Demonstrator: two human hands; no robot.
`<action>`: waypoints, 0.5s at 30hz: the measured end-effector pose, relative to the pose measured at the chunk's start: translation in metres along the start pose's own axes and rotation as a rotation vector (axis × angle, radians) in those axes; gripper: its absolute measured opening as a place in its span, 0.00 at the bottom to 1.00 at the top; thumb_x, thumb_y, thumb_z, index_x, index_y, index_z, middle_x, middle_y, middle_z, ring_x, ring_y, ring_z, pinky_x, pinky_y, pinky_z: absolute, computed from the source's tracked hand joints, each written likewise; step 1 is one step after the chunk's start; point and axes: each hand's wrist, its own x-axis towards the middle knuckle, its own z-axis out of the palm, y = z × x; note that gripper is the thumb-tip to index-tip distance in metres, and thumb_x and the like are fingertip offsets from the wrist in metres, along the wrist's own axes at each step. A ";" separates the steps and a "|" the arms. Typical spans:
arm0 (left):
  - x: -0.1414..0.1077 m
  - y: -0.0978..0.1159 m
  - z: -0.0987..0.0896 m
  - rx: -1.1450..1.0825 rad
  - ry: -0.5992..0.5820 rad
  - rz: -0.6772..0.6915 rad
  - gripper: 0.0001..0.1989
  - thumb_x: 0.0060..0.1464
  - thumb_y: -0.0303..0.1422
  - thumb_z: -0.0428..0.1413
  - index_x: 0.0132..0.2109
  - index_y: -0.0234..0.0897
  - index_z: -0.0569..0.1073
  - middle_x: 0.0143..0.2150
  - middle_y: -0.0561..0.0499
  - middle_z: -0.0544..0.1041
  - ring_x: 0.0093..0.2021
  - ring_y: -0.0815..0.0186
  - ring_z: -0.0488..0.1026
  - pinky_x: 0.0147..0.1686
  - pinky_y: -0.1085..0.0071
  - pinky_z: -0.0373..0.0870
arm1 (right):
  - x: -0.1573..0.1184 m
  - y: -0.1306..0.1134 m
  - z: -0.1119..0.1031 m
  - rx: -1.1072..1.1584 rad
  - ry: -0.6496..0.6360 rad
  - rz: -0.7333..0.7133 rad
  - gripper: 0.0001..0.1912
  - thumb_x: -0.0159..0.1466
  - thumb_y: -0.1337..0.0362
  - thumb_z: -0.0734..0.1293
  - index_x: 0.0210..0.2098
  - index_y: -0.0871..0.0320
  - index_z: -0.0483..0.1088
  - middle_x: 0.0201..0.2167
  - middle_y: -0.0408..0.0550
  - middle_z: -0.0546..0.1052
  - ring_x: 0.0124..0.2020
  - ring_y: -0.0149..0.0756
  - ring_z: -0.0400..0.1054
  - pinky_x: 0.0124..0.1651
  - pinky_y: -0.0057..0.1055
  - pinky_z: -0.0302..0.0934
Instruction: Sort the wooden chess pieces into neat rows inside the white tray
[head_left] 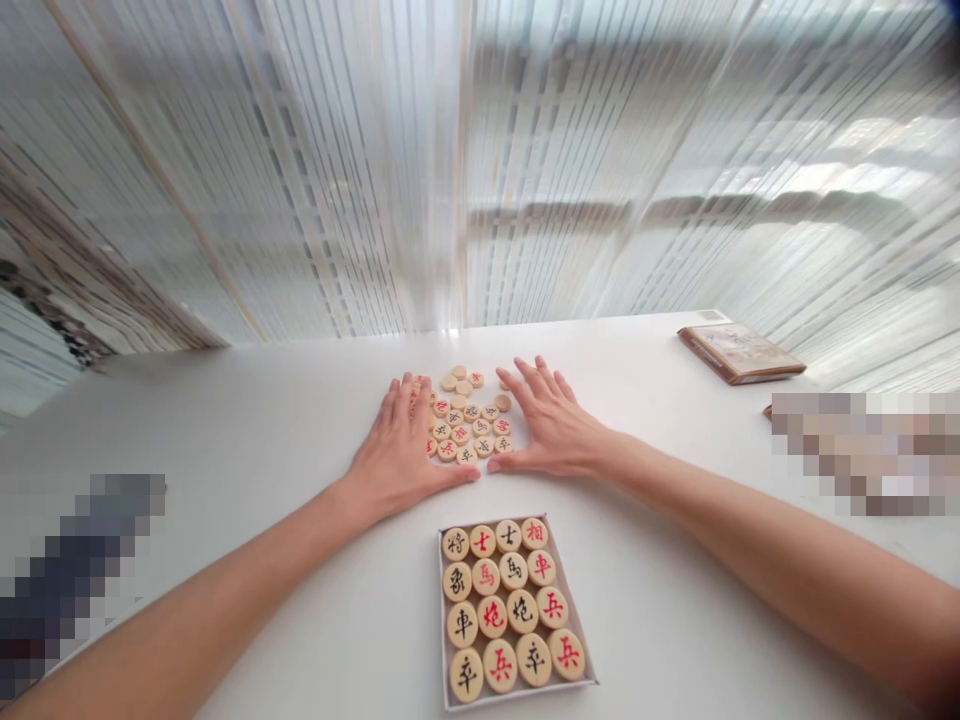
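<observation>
Loose Chinese chess pieces [460, 433], round and wooden with red or black characters, lie in a cluster on the white table. My left hand [401, 445] rests at the cluster's left side, fingers stretched out, partly covering some pieces. On the right side my right hand [551, 420] is spread with its fingers pointing away from me; whether it touches a piece I cannot tell. Both thumbs point toward each other at the near edge of the cluster. Closer to me sits an open shallow box [444, 625] with Chinese chess pieces in neat rows, characters up.
A flat box with a brown edge [742, 352] lies at the table's back right. Something blurred out [862, 450] is in front of it, and another pixelated dark shape [82, 570] is at the left. Pale striped curtains [420, 180] hang behind the white table [300, 420].
</observation>
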 end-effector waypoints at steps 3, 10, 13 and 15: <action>0.009 0.001 0.000 -0.014 -0.013 0.042 0.75 0.42 0.74 0.60 0.80 0.32 0.40 0.82 0.26 0.41 0.82 0.32 0.36 0.77 0.39 0.44 | 0.010 0.002 -0.002 0.003 -0.016 -0.064 0.73 0.52 0.24 0.72 0.80 0.58 0.44 0.81 0.69 0.42 0.81 0.73 0.28 0.78 0.69 0.36; 0.024 0.003 -0.007 -0.001 -0.094 0.151 0.74 0.41 0.75 0.59 0.80 0.31 0.45 0.82 0.27 0.42 0.82 0.35 0.38 0.78 0.42 0.42 | 0.020 0.004 -0.004 -0.007 -0.046 -0.242 0.68 0.57 0.25 0.70 0.80 0.62 0.48 0.80 0.70 0.48 0.81 0.71 0.35 0.78 0.63 0.43; 0.028 0.000 -0.007 -0.024 -0.079 0.239 0.73 0.41 0.74 0.61 0.80 0.33 0.47 0.82 0.29 0.45 0.82 0.35 0.40 0.78 0.42 0.42 | 0.023 0.005 -0.002 0.013 -0.028 -0.307 0.64 0.59 0.27 0.70 0.79 0.61 0.51 0.79 0.68 0.53 0.80 0.70 0.39 0.78 0.64 0.44; 0.029 -0.001 -0.007 -0.034 -0.047 0.262 0.69 0.44 0.72 0.61 0.80 0.35 0.49 0.82 0.31 0.47 0.81 0.36 0.42 0.78 0.41 0.40 | 0.023 0.005 -0.002 0.023 0.008 -0.333 0.60 0.60 0.29 0.70 0.78 0.58 0.52 0.78 0.66 0.56 0.80 0.68 0.42 0.77 0.65 0.44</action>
